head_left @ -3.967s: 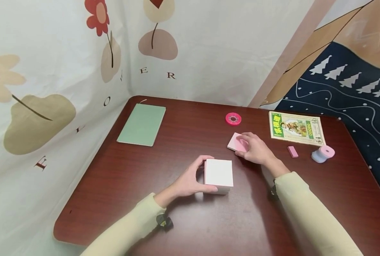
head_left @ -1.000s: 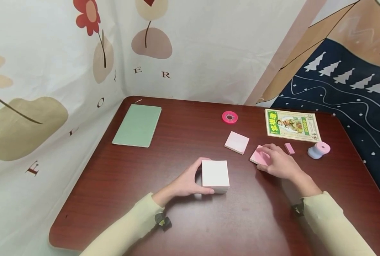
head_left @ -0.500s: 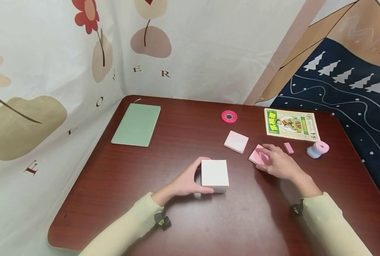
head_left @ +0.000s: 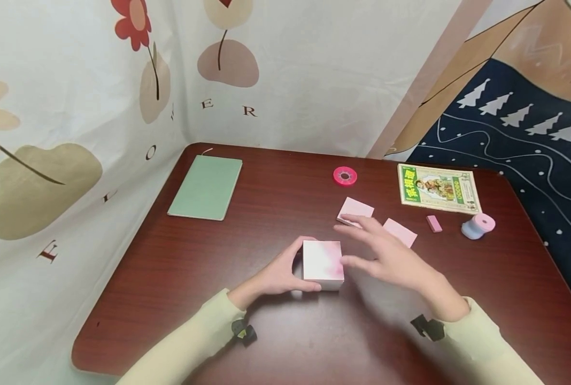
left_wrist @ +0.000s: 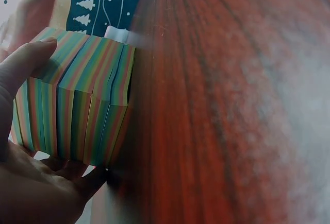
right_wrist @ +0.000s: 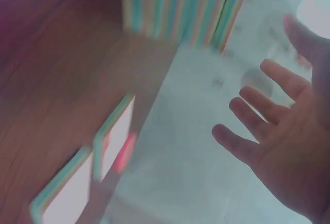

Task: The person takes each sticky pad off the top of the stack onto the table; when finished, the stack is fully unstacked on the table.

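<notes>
1. A printed cloth [head_left: 333, 64] hangs behind the counter and along its left side.
2. The dark red-brown counter [head_left: 179, 267] carries everything.
3. The right hand [head_left: 391, 254] has its grip apart, fingers spread and holding nothing, just beside the stack's right edge.
4. The left hand [head_left: 278, 275] has its grip clamped on the stack of note pads, thumb and fingers on opposite sides.
5. A green notebook [head_left: 206, 187] lies at the far left.
6. A green-and-cream booklet [head_left: 438, 187] lies at the far right.
7. The stack of note pads [head_left: 321, 262], striped along its sides, stands mid-counter.
8. Two thin pads, the left pad [head_left: 360, 207] and the right pad [head_left: 401, 231], lie beyond the right hand.
9. A pink-and-blue spool [head_left: 478, 226] stands near the booklet.
10. A pink disc [head_left: 336, 176] lies beyond the left pad.
11. A small pink block [head_left: 434, 223] lies between right pad and spool.
</notes>
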A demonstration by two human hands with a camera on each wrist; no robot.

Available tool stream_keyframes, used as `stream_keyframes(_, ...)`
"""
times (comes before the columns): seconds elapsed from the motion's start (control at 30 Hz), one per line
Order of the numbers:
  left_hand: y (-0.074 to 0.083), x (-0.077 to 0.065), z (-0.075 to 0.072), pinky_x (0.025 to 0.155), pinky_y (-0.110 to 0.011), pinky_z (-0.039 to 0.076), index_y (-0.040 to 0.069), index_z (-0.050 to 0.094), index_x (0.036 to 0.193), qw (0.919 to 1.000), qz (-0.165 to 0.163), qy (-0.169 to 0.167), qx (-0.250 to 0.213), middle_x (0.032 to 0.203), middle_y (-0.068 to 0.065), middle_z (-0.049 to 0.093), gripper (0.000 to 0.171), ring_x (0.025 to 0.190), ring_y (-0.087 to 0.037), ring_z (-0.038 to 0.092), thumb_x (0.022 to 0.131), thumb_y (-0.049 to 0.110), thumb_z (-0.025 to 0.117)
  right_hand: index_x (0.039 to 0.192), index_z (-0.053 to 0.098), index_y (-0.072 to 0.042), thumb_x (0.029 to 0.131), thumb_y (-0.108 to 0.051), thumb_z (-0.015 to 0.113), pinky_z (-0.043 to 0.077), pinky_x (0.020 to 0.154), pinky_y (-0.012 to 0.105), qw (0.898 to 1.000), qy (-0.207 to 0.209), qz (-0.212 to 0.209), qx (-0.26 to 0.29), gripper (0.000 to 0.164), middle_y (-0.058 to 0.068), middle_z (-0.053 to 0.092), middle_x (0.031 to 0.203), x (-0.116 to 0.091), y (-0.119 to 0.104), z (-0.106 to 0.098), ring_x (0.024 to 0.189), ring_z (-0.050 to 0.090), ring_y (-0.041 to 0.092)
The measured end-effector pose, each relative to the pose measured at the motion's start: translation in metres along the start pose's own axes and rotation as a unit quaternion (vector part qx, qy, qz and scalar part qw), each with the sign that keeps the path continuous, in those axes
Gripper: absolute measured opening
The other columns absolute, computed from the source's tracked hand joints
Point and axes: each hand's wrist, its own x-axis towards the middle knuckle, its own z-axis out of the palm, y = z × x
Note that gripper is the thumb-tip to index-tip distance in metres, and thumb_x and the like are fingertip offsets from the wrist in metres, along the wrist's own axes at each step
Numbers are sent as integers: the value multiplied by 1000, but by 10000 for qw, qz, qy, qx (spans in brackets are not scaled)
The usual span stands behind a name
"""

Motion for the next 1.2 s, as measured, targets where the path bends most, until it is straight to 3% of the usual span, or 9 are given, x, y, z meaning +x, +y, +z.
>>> stream_keyframes(0.13,0,0,0,104,-38,37,23,40,138,10000,6,-30,-24,127,9,54,85,118,-11,49,69,25,90,142,52,-18,85,-46,74,37,105,47,9975,-274,-651,100,67,2,36,153,8,-19,14,138,34,22)
stream_keyframes(0.3,-1,2,1,108,-38,33,24,38,141,10000,71,-55,23,135,11,50,87,122,-8,46,70,26,89,139,55,-14,83,-43,77,34,107,46,9938,-546,-963,23,67,5,42,149,16,-25,28,135,38,21)
stream_keyframes(0.53,-1,2,1,106,-38,34,27,40,138,9999,86,-57,13,132,12,51,84,119,-9,48,70,29,90,134,60,-14,79,-39,82,39,102,44,9939,-681,-847,-208,64,7,48,143,20,-24,32,128,45,21)
stream_keyframes(0.9,1,0,1,103,-37,37,23,41,136,10000,-16,-66,-7,130,9,52,82,116,-10,49,70,25,90,125,66,-16,75,-38,83,49,91,38,9923,-714,-825,-589,57,4,56,133,24,-25,27,118,53,18)
stream_keyframes(1.03,1,0,0,106,-37,34,19,37,141,9999,-85,-49,27,133,5,51,90,120,-11,47,69,26,90,124,66,-17,76,-34,83,49,90,36,9932,-785,-782,-369,54,1,56,131,30,-22,18,117,52,15)
stream_keyframes(1.2,0,-1,0,106,-40,35,17,37,143,9998,-173,-7,77,131,3,52,92,121,-13,48,69,31,89,126,66,-17,75,-32,84,48,90,40,9975,-596,-359,126,57,1,55,133,45,-7,3,117,52,18)
